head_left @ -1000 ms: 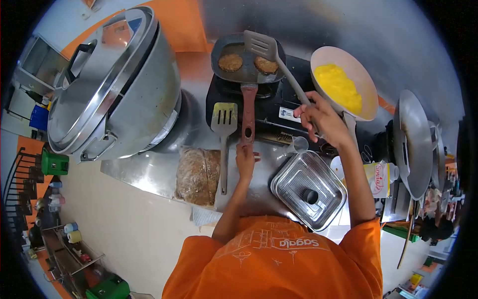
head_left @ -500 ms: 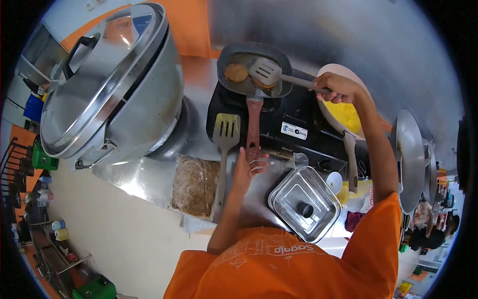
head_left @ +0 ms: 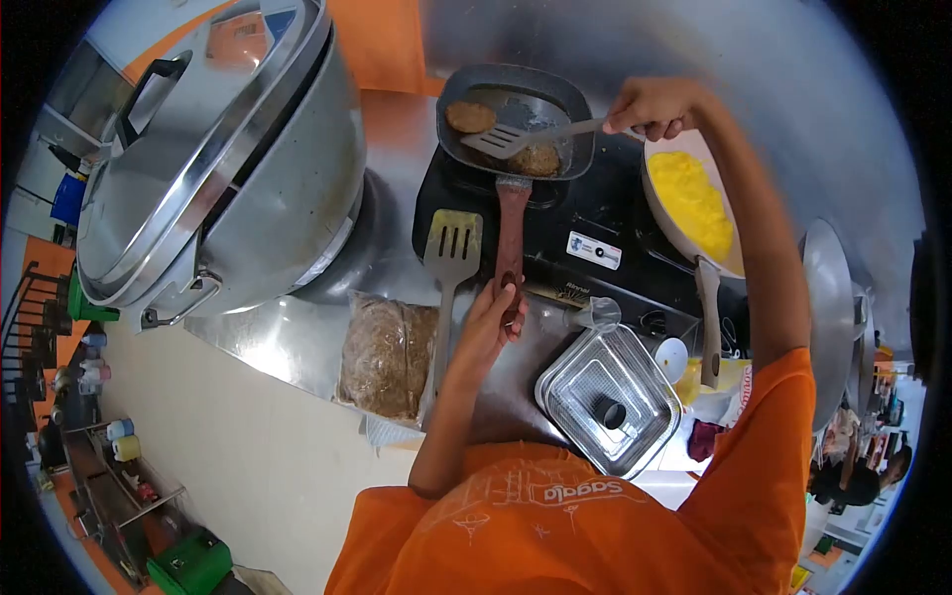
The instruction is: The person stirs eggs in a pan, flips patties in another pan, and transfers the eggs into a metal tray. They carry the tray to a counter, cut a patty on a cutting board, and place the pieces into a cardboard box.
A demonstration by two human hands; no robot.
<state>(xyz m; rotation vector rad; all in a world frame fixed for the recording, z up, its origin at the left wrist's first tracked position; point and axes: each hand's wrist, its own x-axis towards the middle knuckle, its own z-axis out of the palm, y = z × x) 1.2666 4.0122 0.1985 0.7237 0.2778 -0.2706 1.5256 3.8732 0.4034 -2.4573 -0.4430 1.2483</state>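
Note:
A square dark frying pan sits on the black gas stove and holds two browned patties. One patty lies at the pan's left wall, the other patty near the front. My right hand grips a grey slotted spatula, whose blade is inside the pan between the patties, just below the left one. My left hand is closed round the end of the pan's brown handle. Beside that handle lies a second slotted spatula with yellowish residue on its blade.
A big metal pot with a lid stands at left. Right of the stove's middle is a pale pan holding yellow food. A metal tray, a clear cup and a bag of brown food are near my body.
My right hand has moved the spatula blade left, off the front patty and towards the left one. My left hand has closed round the pan handle, its fingers having been apart before.

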